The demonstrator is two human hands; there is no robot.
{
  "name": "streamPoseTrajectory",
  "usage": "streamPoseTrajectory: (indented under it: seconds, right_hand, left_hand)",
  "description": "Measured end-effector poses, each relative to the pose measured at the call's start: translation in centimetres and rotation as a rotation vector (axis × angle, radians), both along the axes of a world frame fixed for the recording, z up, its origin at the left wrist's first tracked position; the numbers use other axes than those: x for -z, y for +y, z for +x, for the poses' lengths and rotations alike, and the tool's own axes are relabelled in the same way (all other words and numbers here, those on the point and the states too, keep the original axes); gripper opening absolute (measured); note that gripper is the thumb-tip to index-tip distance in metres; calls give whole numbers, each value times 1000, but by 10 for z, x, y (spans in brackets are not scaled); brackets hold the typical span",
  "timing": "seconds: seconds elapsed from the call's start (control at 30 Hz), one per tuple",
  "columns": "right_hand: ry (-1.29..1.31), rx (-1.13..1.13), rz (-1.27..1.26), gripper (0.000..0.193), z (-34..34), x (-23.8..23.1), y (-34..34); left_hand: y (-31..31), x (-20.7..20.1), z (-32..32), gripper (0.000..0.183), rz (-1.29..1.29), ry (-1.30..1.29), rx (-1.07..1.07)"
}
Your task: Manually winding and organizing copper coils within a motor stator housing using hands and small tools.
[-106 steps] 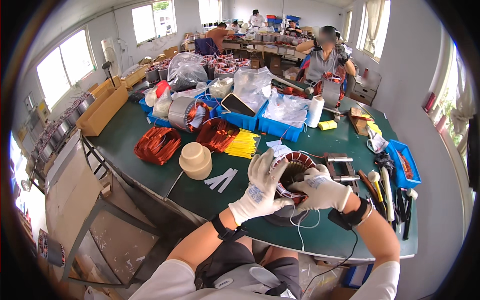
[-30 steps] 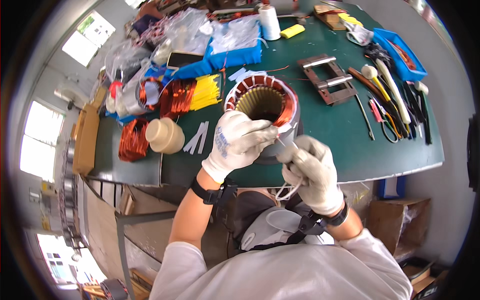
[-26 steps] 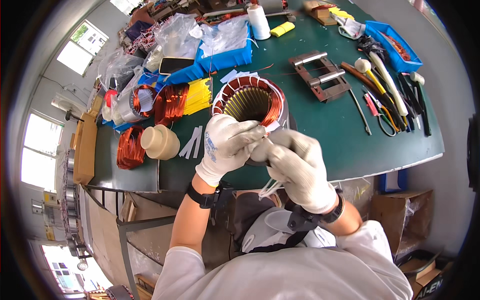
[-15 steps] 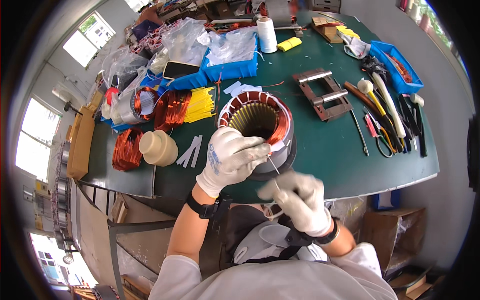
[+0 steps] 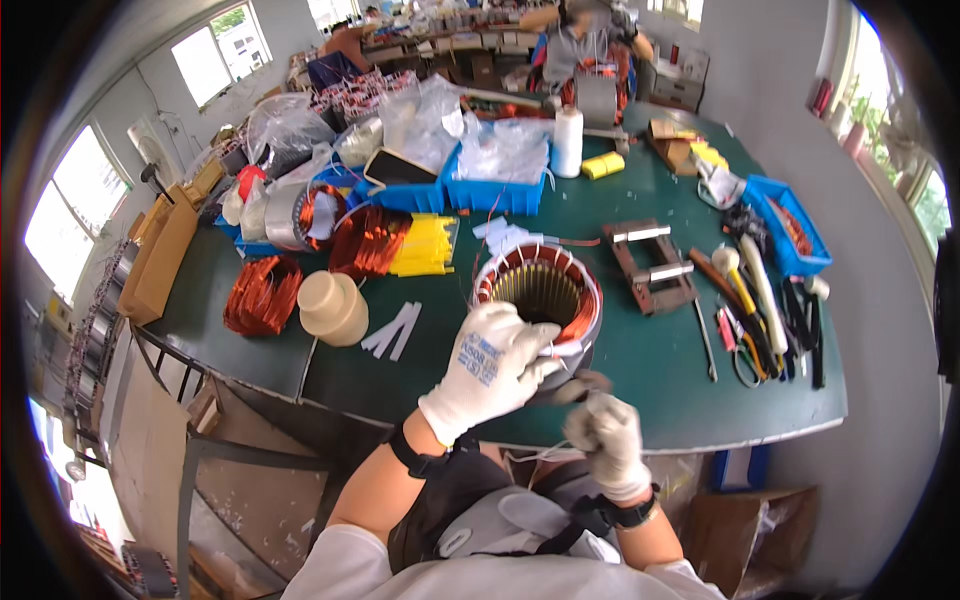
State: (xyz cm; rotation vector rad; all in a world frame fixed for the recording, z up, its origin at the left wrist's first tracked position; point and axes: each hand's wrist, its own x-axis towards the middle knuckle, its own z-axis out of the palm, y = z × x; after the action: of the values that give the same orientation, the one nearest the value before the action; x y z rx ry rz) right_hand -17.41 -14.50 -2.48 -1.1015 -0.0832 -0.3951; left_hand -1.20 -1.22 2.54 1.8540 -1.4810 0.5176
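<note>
A motor stator [image 5: 585, 315] with copper windings, yellow slot liners and white lacing around its rim stands near the table's front edge. My left hand [image 5: 492, 365], in a white printed glove, is closed on the near rim of the stator, its fingertips pressed against the windings. Just below and to the right, my gloved right hand [image 5: 610, 440] is closed. White lacing cord [image 5: 540, 457] hangs below the hands, and the right hand appears to grip it, though the fingers partly hide this. A dark blurred shape above the right hand cannot be made out.
Copper coils [image 5: 262, 297], a cream plastic cup-like piece [image 5: 333, 309], white strips [image 5: 395, 332] and yellow strips [image 5: 425, 245] lie left. A metal frame [image 5: 650, 268], hand tools [image 5: 745, 310] and a blue tray [image 5: 812, 262] are right. Blue bins [image 5: 495, 197] and a thread spool [image 5: 568, 143] stand behind. A person [image 5: 590, 50] works beyond.
The view has tilted up, showing more of the room. My right hand has moved lower, and the taut cord seen earlier between the hands is no longer clear. The left hand stays on the stator rim.
</note>
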Motion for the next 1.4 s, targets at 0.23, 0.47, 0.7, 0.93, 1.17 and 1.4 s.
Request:
streamPoseTrajectory:
  seconds: [0.23, 0.47, 0.7, 0.93, 1.17, 1.4]
  right_hand:
    - [148, 906, -1194, 30, 16, -50, -54]
    - [-83, 427, -1623, 37, 50, -71, -46]
    - [-112, 320, -1532, 27, 62, -75, -63]
    - [-154, 180, -1498, 25, 74, -69, -77]
    - [-174, 135, -1450, 29, 73, -79, -75]
    - [-123, 93, -1973, 35, 72, -95, -73]
  left_hand:
    - [2, 8, 8, 36, -50, -54, 36]
    - [3, 8, 11, 37, -7, -182, 51]
    - [1, 9, 18, 32, -5, -162, 87]
    - [0, 11, 20, 31, -93, -126, 116]
    - [0, 14, 22, 24, -109, -226, 180]
    - [2, 15, 24, 33, -99, -150, 202]
